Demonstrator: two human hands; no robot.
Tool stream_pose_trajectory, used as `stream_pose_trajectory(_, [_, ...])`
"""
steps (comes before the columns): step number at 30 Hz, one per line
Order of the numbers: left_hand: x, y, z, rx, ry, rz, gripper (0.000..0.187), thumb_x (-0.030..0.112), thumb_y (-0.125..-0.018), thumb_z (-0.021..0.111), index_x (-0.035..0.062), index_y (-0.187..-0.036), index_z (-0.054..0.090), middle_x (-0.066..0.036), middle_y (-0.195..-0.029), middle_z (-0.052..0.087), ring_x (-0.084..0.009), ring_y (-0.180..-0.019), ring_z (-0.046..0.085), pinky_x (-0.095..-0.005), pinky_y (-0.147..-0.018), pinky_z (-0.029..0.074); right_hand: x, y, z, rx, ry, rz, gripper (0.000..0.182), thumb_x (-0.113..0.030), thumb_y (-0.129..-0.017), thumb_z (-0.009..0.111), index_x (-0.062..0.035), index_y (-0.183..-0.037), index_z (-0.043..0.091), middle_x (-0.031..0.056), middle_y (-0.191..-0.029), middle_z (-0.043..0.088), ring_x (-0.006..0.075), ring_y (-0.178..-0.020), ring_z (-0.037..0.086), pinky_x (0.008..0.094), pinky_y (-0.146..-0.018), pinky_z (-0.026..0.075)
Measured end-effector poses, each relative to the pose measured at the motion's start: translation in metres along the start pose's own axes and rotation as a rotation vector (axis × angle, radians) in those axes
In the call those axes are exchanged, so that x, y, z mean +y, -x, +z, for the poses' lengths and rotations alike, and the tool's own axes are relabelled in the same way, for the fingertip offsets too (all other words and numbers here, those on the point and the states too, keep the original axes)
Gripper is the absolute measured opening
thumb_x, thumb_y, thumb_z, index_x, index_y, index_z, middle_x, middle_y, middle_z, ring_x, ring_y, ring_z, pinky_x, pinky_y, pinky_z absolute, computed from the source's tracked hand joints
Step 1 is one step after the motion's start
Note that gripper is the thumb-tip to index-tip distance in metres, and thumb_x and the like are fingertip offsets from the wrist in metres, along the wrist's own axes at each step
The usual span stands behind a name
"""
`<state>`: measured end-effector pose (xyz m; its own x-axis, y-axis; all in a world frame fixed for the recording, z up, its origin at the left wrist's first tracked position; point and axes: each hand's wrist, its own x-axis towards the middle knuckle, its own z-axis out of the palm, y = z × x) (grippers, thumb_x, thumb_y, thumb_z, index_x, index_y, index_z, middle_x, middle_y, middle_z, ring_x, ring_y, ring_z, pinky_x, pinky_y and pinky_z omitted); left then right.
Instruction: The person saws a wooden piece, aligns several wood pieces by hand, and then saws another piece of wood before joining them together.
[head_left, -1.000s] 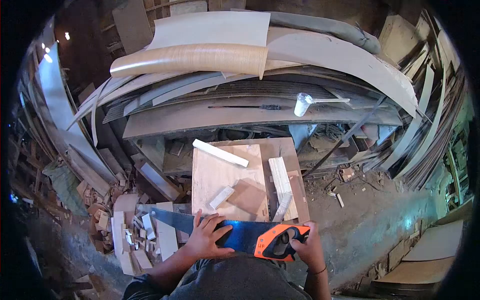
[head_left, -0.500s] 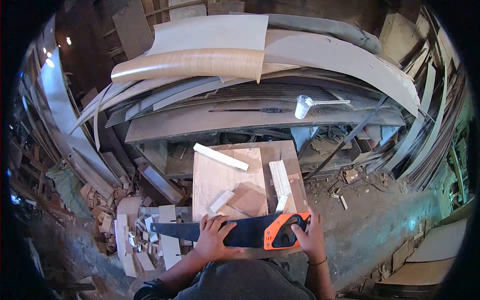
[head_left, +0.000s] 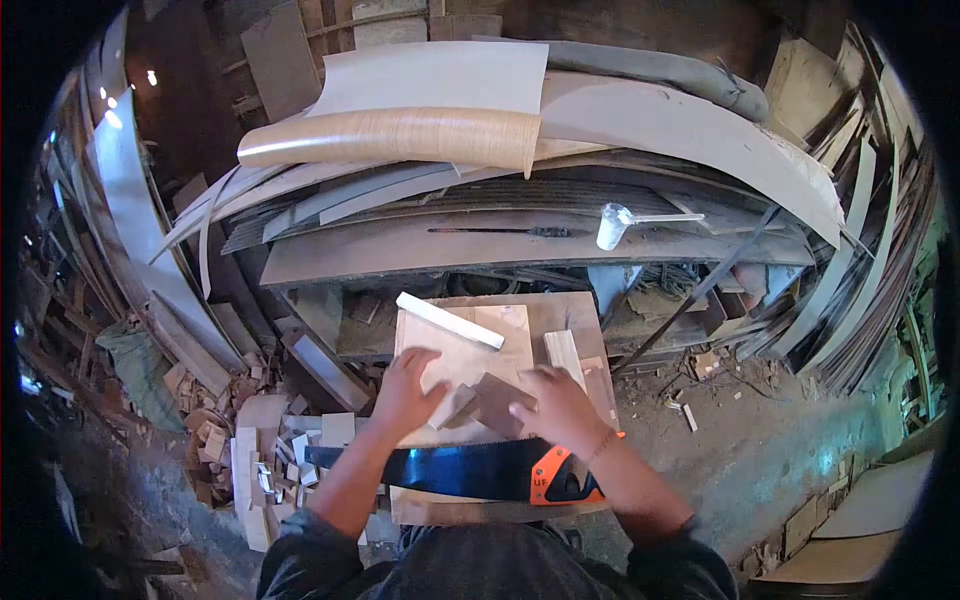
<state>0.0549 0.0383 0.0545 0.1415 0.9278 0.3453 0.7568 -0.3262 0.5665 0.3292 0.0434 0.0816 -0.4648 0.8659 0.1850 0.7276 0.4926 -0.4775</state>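
Note:
A handsaw (head_left: 455,470) with a dark blade and an orange handle lies across the near side of the work table, under my forearms. My left hand (head_left: 405,392) is open over the light wooden board (head_left: 465,325), its fingers apart, beside a small wood block (head_left: 455,406). Likewise open, my right hand (head_left: 562,408) hovers by a brown flat piece (head_left: 497,405) and the near end of a pale wood strip (head_left: 563,352), hiding part of the strip. Toward the board's far side rests a white-edged wood stick (head_left: 450,320). Neither hand holds anything.
Behind the table, a low bench (head_left: 350,255) bears stacked sheets, a rolled wood-grain sheet (head_left: 390,138) and a white cup (head_left: 613,226) with a stick across it. Wood offcuts (head_left: 290,460) are heaped on the floor to the left. Long strips (head_left: 865,250) lean at right.
Both hands have let go of the saw, which now lies on the table. They have moved forward over the board and the wood pieces, fingers spread.

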Motion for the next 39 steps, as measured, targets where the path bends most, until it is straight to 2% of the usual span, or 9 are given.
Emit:
stream_pose_trajectory(5, [-0.067,-0.054,0.021,0.113,-0.033,-0.050,0.048,0.012,-0.076,0.073,0.0052,-0.120,0.057,-0.018,-0.123,0.055,-0.0376,-0.118,0.052,-0.0445,-0.100,0.043,0.033,-0.069,0.028,-0.051,0.064,0.056,0.043,-0.027,-0.079,0.071,-0.0026,-0.112,0.060,0.0206,-0.113,0.061,0.0381,-0.107,0.058,0.0449,-0.091,0.050])
stream_pose_trajectory(7, [-0.083,-0.069,0.023,0.174,-0.040,-0.073,0.046,0.008,-0.074,0.073,0.0048,-0.117,0.058,-0.018,-0.125,0.054,-0.0371,-0.118,0.052,-0.0444,-0.101,0.043,0.042,-0.082,0.036,-0.012,0.026,0.032,0.041,-0.026,-0.076,0.073,-0.0048,-0.109,0.061,0.0164,-0.110,0.063,0.0353,-0.103,0.060,0.0440,-0.090,0.051])
stream_pose_trajectory(11, [-0.104,-0.083,0.024,0.070,-0.117,-0.060,0.051,0.005,-0.073,0.071,0.0106,-0.123,0.060,-0.015,-0.132,0.052,-0.0361,-0.122,0.050,-0.0436,-0.104,0.041,0.052,-0.098,0.049,0.005,-0.008,-0.075,0.039,-0.025,-0.072,0.076,-0.0068,-0.103,0.063,0.0122,-0.103,0.065,0.0328,-0.097,0.063,0.0421,-0.087,0.051])
stream_pose_trajectory(14, [-0.107,-0.091,0.016,-0.054,-0.169,-0.035,0.043,0.005,-0.075,0.067,0.0119,-0.117,0.065,-0.015,-0.133,0.052,-0.0339,-0.124,0.049,-0.0435,-0.106,0.039,0.054,-0.102,0.052,-0.024,-0.042,-0.100,0.033,-0.023,-0.070,0.076,-0.0070,-0.097,0.064,0.0116,-0.097,0.065,0.0318,-0.093,0.063,0.0412,-0.084,0.052])
stream_pose_trajectory(20, [-0.124,-0.095,0.020,-0.014,0.042,-0.071,0.041,0.002,-0.073,0.069,0.0122,-0.113,0.068,-0.014,-0.127,0.056,-0.0322,-0.119,0.054,-0.0400,-0.103,0.042,0.048,-0.105,0.046,0.029,-0.183,0.008,0.020,-0.016,-0.072,0.068,-0.0048,-0.089,0.066,0.0135,-0.091,0.066,0.0317,-0.090,0.064,0.0415,-0.082,0.052])
stream_pose_trajectory(25, [-0.124,-0.101,0.010,0.003,-0.048,-0.060,0.037,0.005,-0.073,0.072,0.0095,-0.110,0.069,-0.013,-0.110,0.062,-0.0324,-0.108,0.058,-0.0402,-0.093,0.047,0.073,-0.122,0.060,0.107,-0.150,0.082,0.020,-0.020,-0.074,0.067,-0.0043,-0.087,0.067,0.0143,-0.093,0.066,0.0326,-0.090,0.064,0.0432,-0.081,0.052])
stream_pose_trajectory(32, [-0.110,-0.101,-0.001,0.034,-0.130,0.020,0.028,0.014,-0.075,0.075,0.0072,-0.103,0.071,-0.011,-0.097,0.065,-0.0323,-0.093,0.061,-0.0408,-0.085,0.049,0.067,-0.129,0.048,0.118,-0.066,-0.008,0.021,-0.019,-0.077,0.067,-0.0062,-0.094,0.067,0.0128,-0.100,0.067,0.0324,-0.094,0.064,0.0432,-0.082,0.052])
stream_pose_trajectory(35, [-0.117,-0.101,0.004,0.044,-0.023,-0.049,0.028,0.013,-0.077,0.074,0.0060,-0.104,0.070,-0.012,-0.095,0.065,-0.0297,-0.085,0.063,-0.0388,-0.079,0.051,0.076,-0.144,0.053,0.161,-0.114,0.008,0.019,-0.016,-0.078,0.069,-0.0073,-0.094,0.067,0.0115,-0.099,0.068,0.0317,-0.094,0.063,0.0425,-0.083,0.051])
stream_pose_trajectory(39, [-0.121,-0.097,0.008,0.020,0.082,-0.190,0.030,0.012,-0.077,0.074,0.0055,-0.106,0.070,-0.014,-0.099,0.066,-0.0295,-0.090,0.065,-0.0380,-0.082,0.052,0.086,-0.153,0.055,0.200,-0.075,-0.022,0.017,-0.014,-0.078,0.069,-0.0089,-0.095,0.067,0.0107,-0.097,0.068,0.0309,-0.094,0.063,0.0421,-0.086,0.049])
